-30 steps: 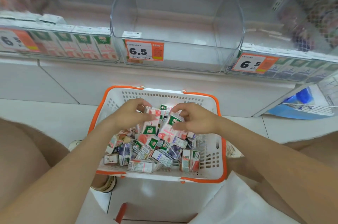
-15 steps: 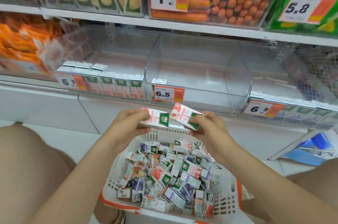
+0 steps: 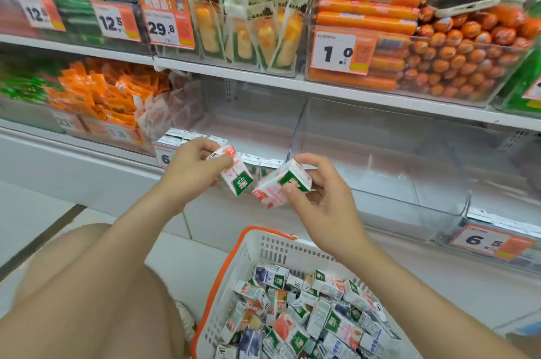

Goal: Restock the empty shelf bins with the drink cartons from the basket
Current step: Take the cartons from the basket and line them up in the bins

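Packets (image 3: 96, 89) in orange fill the lower shelf tier at far left. Next to them I see a clear bin (image 3: 202, 121) holding a row of cartons (image 3: 181, 135) along its front edge. The left hand (image 3: 190, 171) is in front of that bin, thumb and curled fingers clamped on the left carton (image 3: 237, 175). This carton is tilted, with its green label end pointing down. Just beside it is the right carton (image 3: 281, 186), also tilted, with its pink end low and to the left. I cannot tell whether the two cartons touch. The right hand (image 3: 328, 206) pinches the right carton between its thumb and curled fingertips. Both cartons are in the air in front of the shelf, above the basket (image 3: 278, 250) and outside every bin. The basket is white with an orange rim and sits on the floor below the right hand. It holds loose cartons (image 3: 307, 317) piled at mixed angles. Behind and to the right of the right hand I see the empty bin (image 3: 395, 171), clear-walled. Further right, a price tag (image 3: 486, 241) reading 6.5 hangs on the front of another bin.
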`<state>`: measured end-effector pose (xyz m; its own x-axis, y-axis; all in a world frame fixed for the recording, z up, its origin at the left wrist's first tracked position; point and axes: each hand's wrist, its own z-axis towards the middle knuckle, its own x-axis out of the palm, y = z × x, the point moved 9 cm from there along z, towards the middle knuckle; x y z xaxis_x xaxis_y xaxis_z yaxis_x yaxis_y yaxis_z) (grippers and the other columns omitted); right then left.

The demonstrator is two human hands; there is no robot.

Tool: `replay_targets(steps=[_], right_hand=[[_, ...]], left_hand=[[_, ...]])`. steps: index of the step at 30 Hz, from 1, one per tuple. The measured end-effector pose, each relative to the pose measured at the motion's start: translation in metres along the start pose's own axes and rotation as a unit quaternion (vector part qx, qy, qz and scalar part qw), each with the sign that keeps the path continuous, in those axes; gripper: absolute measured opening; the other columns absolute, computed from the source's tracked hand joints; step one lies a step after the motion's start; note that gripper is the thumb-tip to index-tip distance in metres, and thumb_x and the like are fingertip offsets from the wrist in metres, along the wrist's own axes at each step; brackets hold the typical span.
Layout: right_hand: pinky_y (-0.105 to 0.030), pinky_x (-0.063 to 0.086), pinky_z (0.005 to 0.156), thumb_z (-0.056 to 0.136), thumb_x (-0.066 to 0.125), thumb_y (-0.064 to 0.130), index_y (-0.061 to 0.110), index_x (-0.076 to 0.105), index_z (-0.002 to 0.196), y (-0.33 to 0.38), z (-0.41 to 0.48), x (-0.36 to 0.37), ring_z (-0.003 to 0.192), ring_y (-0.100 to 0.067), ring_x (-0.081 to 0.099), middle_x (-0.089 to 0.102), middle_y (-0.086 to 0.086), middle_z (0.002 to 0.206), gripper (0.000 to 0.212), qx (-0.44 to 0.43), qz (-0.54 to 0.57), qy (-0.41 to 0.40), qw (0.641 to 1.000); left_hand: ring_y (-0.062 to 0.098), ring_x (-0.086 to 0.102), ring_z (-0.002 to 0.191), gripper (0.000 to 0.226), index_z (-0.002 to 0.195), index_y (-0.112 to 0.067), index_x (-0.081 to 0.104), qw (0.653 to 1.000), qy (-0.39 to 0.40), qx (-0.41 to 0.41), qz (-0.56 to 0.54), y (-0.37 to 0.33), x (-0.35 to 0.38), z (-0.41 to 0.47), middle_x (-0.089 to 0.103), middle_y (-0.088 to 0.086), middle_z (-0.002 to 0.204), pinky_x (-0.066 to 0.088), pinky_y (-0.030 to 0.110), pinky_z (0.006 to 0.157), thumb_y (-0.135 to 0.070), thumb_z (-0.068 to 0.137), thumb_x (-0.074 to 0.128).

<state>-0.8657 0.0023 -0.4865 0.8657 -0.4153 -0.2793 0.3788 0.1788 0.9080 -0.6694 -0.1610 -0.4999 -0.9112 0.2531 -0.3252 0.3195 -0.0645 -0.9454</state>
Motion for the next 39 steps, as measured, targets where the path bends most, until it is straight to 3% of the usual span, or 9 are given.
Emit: replay_targets(steps=[8,13,17,21,24,28,33,36,39], right_hand=[[-0.019,0.044,0.086,0.088,0.075,0.019,0.026,0.060,0.122,0.027,0.121,0.065,0.101,-0.013,0.057,0.061,0.002,0.110,0.038,-0.131,-0.180,-0.055,0.973],[-0.044,0.050,0.092,0.094,0.069,0.018,0.018,0.060,0.134,-0.018,0.183,0.113,0.115,-0.036,0.058,0.063,-0.012,0.125,0.040,-0.032,-0.387,0.073,0.919],[-0.039,0.046,0.108,0.097,0.057,0.009,0.013,0.063,0.139,-0.049,0.191,0.139,0.135,-0.034,0.052,0.062,-0.011,0.141,0.042,0.045,-0.363,0.170,0.915],[-0.031,0.042,0.101,0.102,0.044,0.011,0.020,0.060,0.143,-0.059,0.188,0.147,0.131,-0.034,0.057,0.058,-0.011,0.147,0.045,0.086,-0.346,0.250,0.900],[-0.029,0.042,0.103,0.106,0.043,0.021,0.017,0.067,0.136,-0.037,0.184,0.136,0.131,-0.028,0.058,0.067,-0.008,0.139,0.038,0.051,-0.314,0.218,0.923],[-0.032,0.056,0.091,0.099,0.060,0.042,0.029,0.076,0.115,-0.006,0.163,0.115,0.098,-0.013,0.072,0.079,0.005,0.101,0.026,0.024,-0.173,0.162,0.971],[-0.039,0.065,0.085,0.094,0.078,0.021,0.014,0.072,0.118,-0.015,0.150,0.096,0.095,-0.025,0.077,0.078,-0.010,0.105,0.026,0.126,0.029,0.113,0.985],[-0.035,0.061,0.092,0.093,0.078,0.021,0.013,0.069,0.125,-0.012,0.156,0.071,0.099,-0.019,0.075,0.075,-0.005,0.112,0.035,0.084,-0.005,0.027,0.996],[-0.028,0.047,0.095,0.091,0.075,0.025,0.018,0.068,0.125,0.008,0.160,0.047,0.107,-0.018,0.063,0.068,0.001,0.115,0.036,-0.053,-0.239,-0.066,0.967]], left_hand=[[0.022,0.060,0.069,0.043,0.091,0.003,0.064,0.982,-0.141,-0.038,-0.121,0.031,-0.050,0.036,0.067,0.007,0.074,0.041,0.038,0.070,-0.039,0.081,0.067],[0.030,0.071,0.080,0.025,0.094,-0.007,0.071,0.974,-0.138,-0.064,-0.169,0.041,-0.045,0.050,0.076,0.012,0.085,0.053,0.042,0.076,-0.031,0.086,0.070],[0.032,0.073,0.080,0.024,0.098,-0.005,0.070,0.971,-0.131,-0.092,-0.178,0.047,-0.041,0.058,0.077,0.013,0.087,0.056,0.041,0.080,-0.028,0.090,0.069],[0.023,0.062,0.071,0.016,0.094,-0.011,0.068,0.967,-0.134,-0.109,-0.190,0.050,-0.040,0.057,0.071,0.009,0.081,0.046,0.035,0.073,-0.027,0.096,0.068],[0.023,0.057,0.073,0.020,0.090,-0.013,0.062,0.964,-0.128,-0.104,-0.208,0.047,-0.040,0.055,0.066,0.010,0.081,0.049,0.037,0.074,-0.032,0.092,0.068],[0.022,0.075,0.087,0.015,0.092,-0.009,0.068,0.958,-0.119,-0.091,-0.246,0.036,-0.035,0.048,0.080,0.007,0.092,0.061,0.038,0.086,-0.022,0.096,0.061],[0.026,0.079,0.098,0.025,0.121,-0.003,0.066,0.939,-0.037,-0.077,-0.333,0.018,-0.010,0.044,0.080,0.013,0.104,0.062,0.041,0.095,-0.010,0.099,0.056],[0.017,0.075,0.102,0.021,0.119,-0.018,0.071,0.990,-0.081,0.013,-0.115,0.008,-0.016,0.043,0.078,-0.001,0.107,0.059,0.039,0.094,-0.024,0.103,0.059],[0.023,0.061,0.116,0.028,0.129,-0.017,0.066,0.958,-0.125,0.156,0.207,-0.007,-0.012,0.035,0.064,0.002,0.125,0.048,0.041,0.098,-0.024,0.104,0.054]])
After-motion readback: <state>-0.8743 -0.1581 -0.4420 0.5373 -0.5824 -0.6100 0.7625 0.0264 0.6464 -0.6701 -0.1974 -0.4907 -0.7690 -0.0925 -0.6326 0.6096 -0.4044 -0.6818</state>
